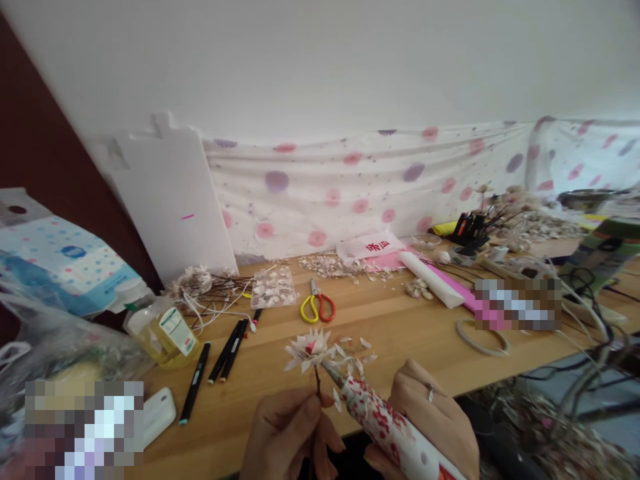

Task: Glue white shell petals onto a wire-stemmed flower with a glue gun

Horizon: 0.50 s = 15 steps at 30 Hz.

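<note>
My left hand (295,433) pinches the thin brown stem of a pale handmade flower (307,350), which has pointed whitish petals and a pink centre. Wrapped round a white glue gun (387,423) with a red blossom print is my right hand (437,413), a ring on one finger. The gun's narrow tip points up and left, close beneath the flower head; whether it touches cannot be made out. Loose pale petals (354,357) lie on the table just behind the tip. Further back rest scissors (318,307) with one yellow and one red handle.
Marker pens (195,383), a bottle of yellow liquid (167,333) and a white cable (200,310) lie on the left of the wooden table (385,327). A petal-filled bag (274,288) and a white roll (433,280) lie behind. Cords (595,313) hang at the right edge.
</note>
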Motion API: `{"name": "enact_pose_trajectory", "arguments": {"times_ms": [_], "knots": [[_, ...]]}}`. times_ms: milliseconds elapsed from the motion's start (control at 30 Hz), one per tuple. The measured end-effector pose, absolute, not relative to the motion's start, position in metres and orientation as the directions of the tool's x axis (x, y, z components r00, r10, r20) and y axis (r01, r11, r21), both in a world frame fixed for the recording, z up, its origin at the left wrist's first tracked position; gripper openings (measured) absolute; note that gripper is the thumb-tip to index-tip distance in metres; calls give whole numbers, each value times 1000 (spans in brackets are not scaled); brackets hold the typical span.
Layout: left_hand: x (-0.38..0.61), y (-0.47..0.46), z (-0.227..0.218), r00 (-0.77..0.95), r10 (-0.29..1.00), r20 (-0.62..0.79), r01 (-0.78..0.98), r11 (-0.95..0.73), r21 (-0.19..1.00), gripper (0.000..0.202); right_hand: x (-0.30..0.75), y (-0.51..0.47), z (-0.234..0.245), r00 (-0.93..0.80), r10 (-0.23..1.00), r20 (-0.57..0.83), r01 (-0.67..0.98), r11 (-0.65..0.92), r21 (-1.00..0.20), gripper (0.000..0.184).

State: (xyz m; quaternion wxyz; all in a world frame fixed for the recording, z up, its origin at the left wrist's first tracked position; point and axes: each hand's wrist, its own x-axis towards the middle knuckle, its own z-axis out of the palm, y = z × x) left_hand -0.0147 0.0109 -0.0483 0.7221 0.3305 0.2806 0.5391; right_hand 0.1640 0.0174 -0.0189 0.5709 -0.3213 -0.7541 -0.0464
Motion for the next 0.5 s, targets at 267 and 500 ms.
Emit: {"name": "enact_pose_trajectory", "arguments": {"times_ms": [267, 500], "knots": [[-16, 9, -47, 259, 963, -71, -587, 215, 780, 26, 166, 18, -26, -151, 445, 883, 560, 774, -295, 49], [-13, 11, -46, 274, 961, -49, -601, 210, 771, 23, 166, 17, -34, -122, 476, 871, 503, 786, -359, 46]]}}
